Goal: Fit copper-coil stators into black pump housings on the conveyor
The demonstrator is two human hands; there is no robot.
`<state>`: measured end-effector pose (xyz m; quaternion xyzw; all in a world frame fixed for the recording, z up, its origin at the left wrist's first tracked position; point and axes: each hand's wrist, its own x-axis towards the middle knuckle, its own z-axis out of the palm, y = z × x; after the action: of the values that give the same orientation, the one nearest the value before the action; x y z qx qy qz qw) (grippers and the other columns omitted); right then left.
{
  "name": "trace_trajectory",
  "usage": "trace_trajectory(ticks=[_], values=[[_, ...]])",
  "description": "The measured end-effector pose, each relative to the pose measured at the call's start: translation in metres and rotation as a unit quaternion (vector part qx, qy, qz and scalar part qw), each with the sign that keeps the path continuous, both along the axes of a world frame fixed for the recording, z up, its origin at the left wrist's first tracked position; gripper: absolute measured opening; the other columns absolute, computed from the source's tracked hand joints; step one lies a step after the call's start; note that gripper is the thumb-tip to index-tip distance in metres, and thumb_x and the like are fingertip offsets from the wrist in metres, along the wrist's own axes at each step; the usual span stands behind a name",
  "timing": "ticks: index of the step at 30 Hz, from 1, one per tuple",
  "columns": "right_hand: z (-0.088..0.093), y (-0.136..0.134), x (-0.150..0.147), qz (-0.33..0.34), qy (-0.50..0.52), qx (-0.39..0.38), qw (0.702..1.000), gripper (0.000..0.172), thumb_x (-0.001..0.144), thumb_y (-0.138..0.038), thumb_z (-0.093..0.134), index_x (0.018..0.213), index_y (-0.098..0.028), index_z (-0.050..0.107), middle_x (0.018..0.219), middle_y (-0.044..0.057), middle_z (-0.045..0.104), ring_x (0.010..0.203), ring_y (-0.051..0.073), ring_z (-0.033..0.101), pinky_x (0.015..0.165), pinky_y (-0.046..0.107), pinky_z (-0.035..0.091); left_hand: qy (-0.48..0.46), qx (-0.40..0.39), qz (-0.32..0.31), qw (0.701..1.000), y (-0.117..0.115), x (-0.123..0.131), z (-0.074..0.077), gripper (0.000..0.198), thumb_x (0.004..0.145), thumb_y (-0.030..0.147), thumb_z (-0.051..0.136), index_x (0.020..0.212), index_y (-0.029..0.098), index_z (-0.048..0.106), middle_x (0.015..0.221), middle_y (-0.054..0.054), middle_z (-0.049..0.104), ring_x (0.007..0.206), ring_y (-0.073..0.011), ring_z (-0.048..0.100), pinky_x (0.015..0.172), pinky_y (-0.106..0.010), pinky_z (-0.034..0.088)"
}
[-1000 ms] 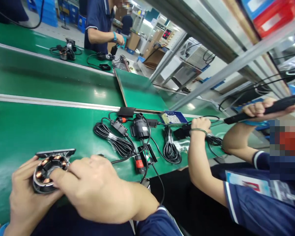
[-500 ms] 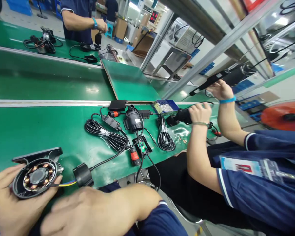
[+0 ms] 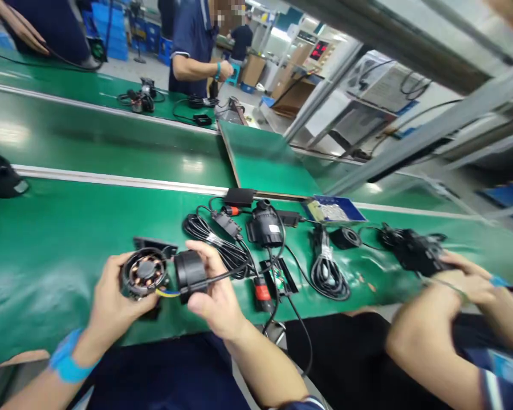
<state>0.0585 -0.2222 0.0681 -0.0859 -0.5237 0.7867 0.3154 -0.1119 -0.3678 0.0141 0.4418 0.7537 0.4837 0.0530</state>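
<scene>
My left hand (image 3: 111, 296) grips a round black motor housing (image 3: 143, 272) with copper coils showing inside, lifted just above the green bench (image 3: 47, 250). My right hand (image 3: 216, 293) holds a black cylindrical cap (image 3: 190, 275) right beside the housing. Thin coloured wires join the two parts. A black cable runs from the cap toward the coiled cable bundle (image 3: 216, 239) behind it.
On the bench lie a black pump body (image 3: 265, 230), a second cable coil (image 3: 327, 270), a red connector (image 3: 263, 291) and a blue tray of screws (image 3: 333, 209). A co-worker's hands (image 3: 457, 285) at the right touch a black part (image 3: 412, 253). Another person stands across the conveyor.
My right hand has come up from the lower edge and taken hold of the black cap. Both hands moved right and up with the housing. The co-worker's hands dropped to the bench.
</scene>
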Motion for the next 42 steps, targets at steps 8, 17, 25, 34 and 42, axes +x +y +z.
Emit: trace_trajectory(ticks=[8, 17, 25, 34, 42], values=[[0.007, 0.017, -0.003, -0.046, -0.018, 0.131, 0.99, 0.065, 0.089, -0.05, 0.079, 0.146, -0.033, 0.054, 0.124, 0.006, 0.061, 0.105, 0.017, 0.063, 0.091, 0.029, 0.054, 0.072, 0.071, -0.038, 0.994, 0.021, 0.007, 0.02, 0.063, 0.076, 0.04, 0.086, 0.125, 0.019, 0.053, 0.108, -0.005, 0.061, 0.097, -0.0178, 0.062, 0.082, -0.028, 0.053], [0.009, 0.028, -0.027, -0.058, -0.088, 0.107, 0.989, 0.073, 0.085, -0.048, 0.082, 0.143, -0.022, 0.046, 0.129, 0.01, 0.06, 0.108, 0.018, 0.064, 0.092, 0.03, 0.056, 0.078, 0.015, -0.184, 0.98, 0.021, 0.003, 0.011, 0.047, 0.095, 0.02, 0.068, 0.138, 0.028, 0.051, 0.145, -0.008, 0.045, 0.136, -0.0165, 0.05, 0.112, -0.03, 0.045], [0.001, 0.023, -0.042, -0.12, -0.137, 0.174, 0.968, 0.085, 0.07, -0.024, 0.091, 0.14, -0.023, 0.044, 0.125, 0.008, 0.058, 0.104, 0.017, 0.064, 0.091, 0.032, 0.057, 0.084, -0.008, -0.203, 0.975, 0.017, 0.001, 0.02, 0.02, 0.1, 0.024, 0.064, 0.115, 0.02, 0.051, 0.155, -0.012, 0.031, 0.154, -0.0213, 0.027, 0.122, -0.038, 0.035], [0.003, 0.055, -0.041, 0.031, -0.144, 0.366, 0.919, 0.079, 0.077, -0.02, 0.084, 0.15, -0.02, 0.053, 0.138, 0.006, 0.061, 0.125, 0.018, 0.059, 0.113, 0.033, 0.045, 0.138, 0.096, -0.177, 0.97, 0.019, -0.008, 0.012, 0.042, 0.09, 0.019, 0.077, 0.122, 0.022, 0.051, 0.137, -0.011, 0.047, 0.13, -0.0205, 0.051, 0.105, -0.035, 0.05], [0.004, 0.056, -0.038, 0.082, -0.147, 0.402, 0.9, 0.082, 0.089, -0.031, 0.074, 0.161, -0.017, 0.037, 0.158, 0.012, 0.045, 0.144, 0.024, 0.048, 0.123, 0.041, 0.04, 0.148, 0.059, -0.215, 0.964, 0.014, -0.016, 0.018, 0.021, 0.088, 0.015, 0.077, 0.106, 0.022, 0.07, 0.143, -0.009, 0.043, 0.132, -0.0203, 0.05, 0.108, -0.034, 0.048]])
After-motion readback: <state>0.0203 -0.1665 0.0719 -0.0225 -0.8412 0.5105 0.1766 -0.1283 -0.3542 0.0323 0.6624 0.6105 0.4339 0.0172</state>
